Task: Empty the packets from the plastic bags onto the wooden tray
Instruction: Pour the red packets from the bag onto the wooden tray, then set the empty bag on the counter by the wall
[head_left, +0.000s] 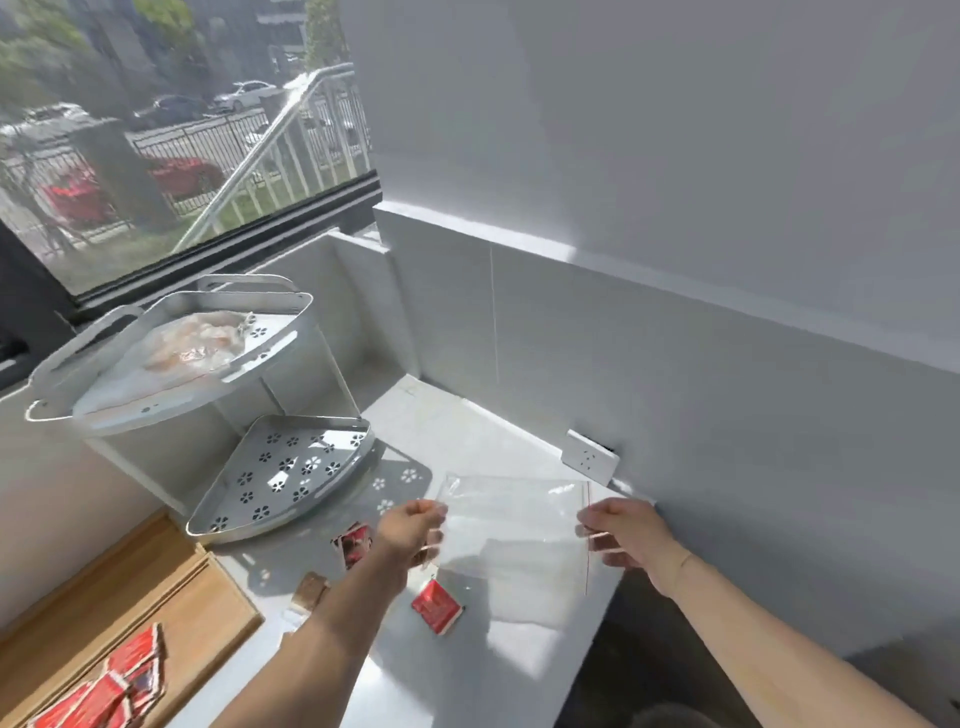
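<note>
1. Bag (514, 525), clear plastic with a red seal line down its right side, is held stretched above the white counter (467, 670), near the counter's right edge and the wall
2. Left hand (410, 535) pinches the bag's left edge; right hand (626, 535) pinches the right edge by the seal; both arms reach in from below
3. One red packet (437, 607) lies on the counter under the bag's lower left corner; another (354, 543) lies just left of the left wrist, and a brown packet (310, 592) lies beside the left forearm
4. Tray (218, 608), wooden, sits at the counter's left, holding a heap of red packets (111, 686) at its near end; its far end is bare
5. Rack (218, 415), white with two perforated tiers, stands behind the tray by the window; more bags (195, 343) lie on the top tier, the lower tier is bare
6. Socket (589, 460) sits on the wall just beyond the bag
7. Open counter lies in front of the packets, between the arms
</note>
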